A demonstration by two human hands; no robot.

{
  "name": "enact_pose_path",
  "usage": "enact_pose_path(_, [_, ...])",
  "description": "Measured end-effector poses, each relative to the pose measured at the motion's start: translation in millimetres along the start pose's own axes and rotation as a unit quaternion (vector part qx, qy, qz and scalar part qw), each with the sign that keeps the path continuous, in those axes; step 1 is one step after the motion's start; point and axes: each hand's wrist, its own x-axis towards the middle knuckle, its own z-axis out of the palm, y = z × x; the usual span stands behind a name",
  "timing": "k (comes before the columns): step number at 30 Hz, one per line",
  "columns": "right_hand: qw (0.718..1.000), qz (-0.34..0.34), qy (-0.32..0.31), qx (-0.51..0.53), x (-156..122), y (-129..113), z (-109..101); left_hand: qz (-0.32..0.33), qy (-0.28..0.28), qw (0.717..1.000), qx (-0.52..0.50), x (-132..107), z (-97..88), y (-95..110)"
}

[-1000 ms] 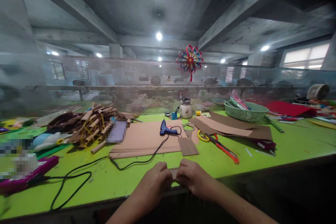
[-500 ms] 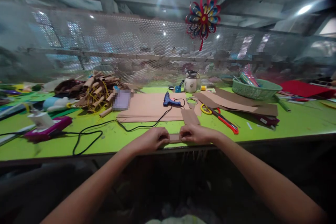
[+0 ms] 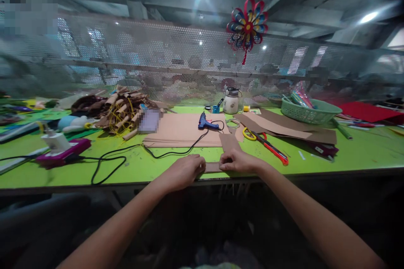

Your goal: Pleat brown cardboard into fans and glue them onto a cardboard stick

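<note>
A narrow strip of brown cardboard [image 3: 212, 167] lies at the front edge of the green table [image 3: 132, 168]. My left hand [image 3: 188, 170] is closed on its left end, fingers curled down. On the right end, my right hand [image 3: 236, 161] pinches the same strip. Just beyond my right hand lies a small brown card piece [image 3: 229, 142], partly covered by that hand. Farther back, a blue glue gun [image 3: 207, 123] rests on a stack of large brown cardboard sheets [image 3: 176, 131], its black cord running left.
Scissors with yellow handles [image 3: 249, 134] and a red-black cutter [image 3: 275, 151] lie to the right. A green basket [image 3: 311, 110] stands behind more card sheets. At left are a purple power strip [image 3: 63, 153] and a heap of rolled cardboard [image 3: 121, 111]. A white jar [image 3: 231, 101] stands behind.
The view has shifted slightly, so the scene sits a little lower and to the right. Both hands stay on the cardboard strip, with little other change.
</note>
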Motion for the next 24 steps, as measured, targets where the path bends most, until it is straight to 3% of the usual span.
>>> enact_pose_path(5, [0.999,0.000,-0.037,0.024,6,1,-5,-0.016,-0.011,1.000,-0.018,1,-2.5,-1])
enact_pose_path(10, [0.998,0.001,-0.045,0.038,9,6,-6,-0.006,-0.022,0.999,-0.028,3,-3.4,-6])
enact_pose_path(17, [0.999,-0.017,-0.046,0.012,8,5,-6,-0.046,-0.031,0.998,-0.022,5,-5.1,-4])
enact_pose_path(24, [0.999,-0.001,-0.029,0.030,3,1,-2,0.019,-0.034,0.997,-0.063,5,-3.6,-11])
